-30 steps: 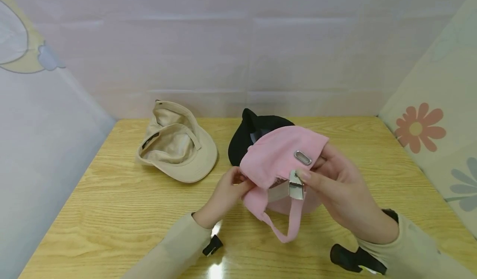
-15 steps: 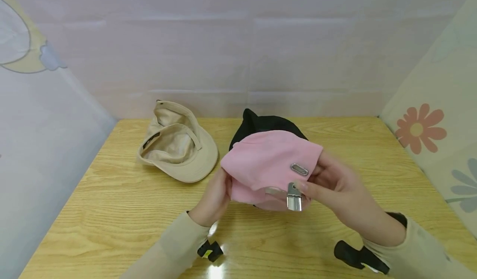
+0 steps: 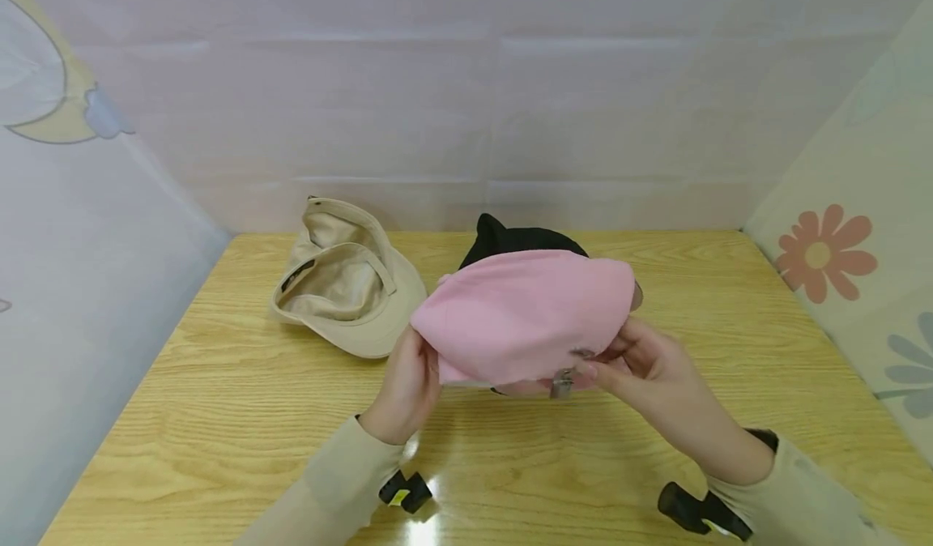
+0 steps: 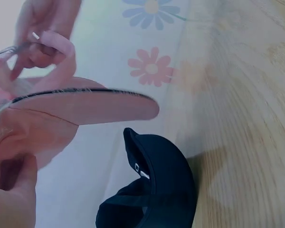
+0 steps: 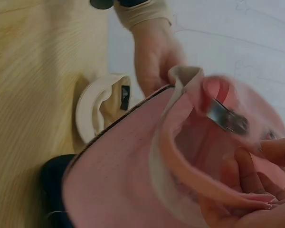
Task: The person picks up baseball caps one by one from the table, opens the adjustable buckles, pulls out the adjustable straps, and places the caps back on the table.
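Between both hands a pink baseball cap [image 3: 521, 311] is held above the table, its crown side facing the head camera. My left hand [image 3: 403, 392] grips the cap's left side, and in the left wrist view its thumb [image 4: 28, 178] lies against the cloth. The right hand [image 3: 659, 388] pinches the opposite edge, close to the strap's metal buckle [image 3: 563, 383]. From the right wrist, the inside of the cap, its sweatband [image 5: 161, 175] and the buckle [image 5: 228, 118] show. The peak [image 4: 109, 107] points away, towards the back of the table.
Behind the pink cap lies a black cap [image 3: 528, 240], partly covered by it in the head view. A beige cap [image 3: 389, 307] rests upside down to the left on the wooden table [image 3: 219, 416]. Pale cloth walls [image 3: 481, 108] stand at the back and sides.
The pink cap has turned and shifted left, so its crown covers the opening and the hanging strap. The left hand moved left along with it; the right hand keeps its grip near the buckle.
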